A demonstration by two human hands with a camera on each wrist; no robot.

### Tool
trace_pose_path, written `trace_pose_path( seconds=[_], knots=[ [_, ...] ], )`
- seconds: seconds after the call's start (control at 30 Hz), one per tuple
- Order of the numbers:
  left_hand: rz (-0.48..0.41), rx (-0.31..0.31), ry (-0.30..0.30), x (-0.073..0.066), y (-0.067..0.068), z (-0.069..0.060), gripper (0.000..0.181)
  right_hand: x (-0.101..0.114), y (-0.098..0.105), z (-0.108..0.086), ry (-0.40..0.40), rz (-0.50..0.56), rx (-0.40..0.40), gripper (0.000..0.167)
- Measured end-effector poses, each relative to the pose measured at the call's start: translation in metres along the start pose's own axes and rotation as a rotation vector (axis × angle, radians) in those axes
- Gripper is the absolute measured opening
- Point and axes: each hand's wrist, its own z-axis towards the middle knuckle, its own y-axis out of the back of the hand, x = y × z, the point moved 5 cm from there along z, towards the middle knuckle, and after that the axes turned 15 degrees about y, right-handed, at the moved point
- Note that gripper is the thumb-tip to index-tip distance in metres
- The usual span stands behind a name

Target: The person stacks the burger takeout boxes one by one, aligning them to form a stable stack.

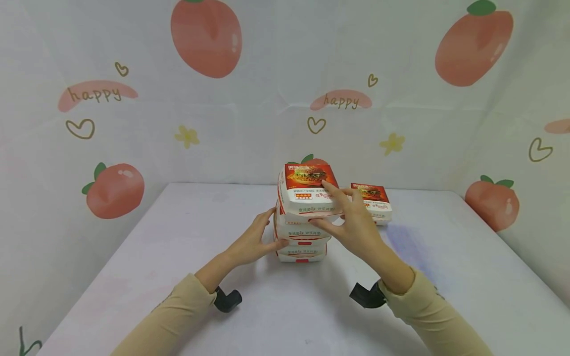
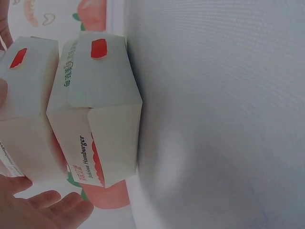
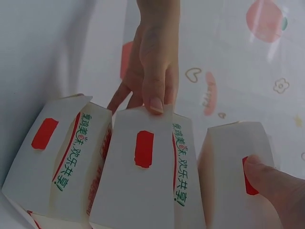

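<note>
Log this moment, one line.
right grip: holds top hamburger box | left grip: holds middle hamburger box | bottom hamburger box: on table | fourth hamburger box: apart, right

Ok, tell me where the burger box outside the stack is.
In the head view, the separate burger box sits on the table to the right of the stack, partly hidden by the right hand.

Beige sleeves (image 1: 171,314) end in loose cuffs (image 1: 200,290) above bare hands (image 1: 250,242), a stubby black piece (image 1: 228,300) beside each cuff.
</note>
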Motion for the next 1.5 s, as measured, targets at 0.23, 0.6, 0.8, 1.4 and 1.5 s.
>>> trace_pose_path(
  seconds=[0.23,0.6,0.8,1.4,1.5],
  knots=[
    [0.004,-0.007,-0.008,0.000,0.000,0.001,0.091,0.004,-0.001,0.000,0.028,-0.033,-0.011,0.079],
    [-0.008,-0.008,-0.021,0.001,0.000,0.002,0.091,0.008,-0.003,0.000,0.052,-0.108,-0.032,0.080],
    [-0.011,-0.006,-0.014,0.000,0.000,0.001,0.090,0.010,-0.004,0.000,0.045,-0.108,-0.036,0.080],
    [-0.008,-0.004,-0.023,0.000,-0.001,0.001,0.091,0.010,-0.004,0.000,0.036,-0.123,-0.014,0.080],
    [-0.010,0.000,-0.020,0.000,-0.001,0.001,0.091,0.010,-0.003,0.001,0.028,-0.123,-0.004,0.080]
  ],
)
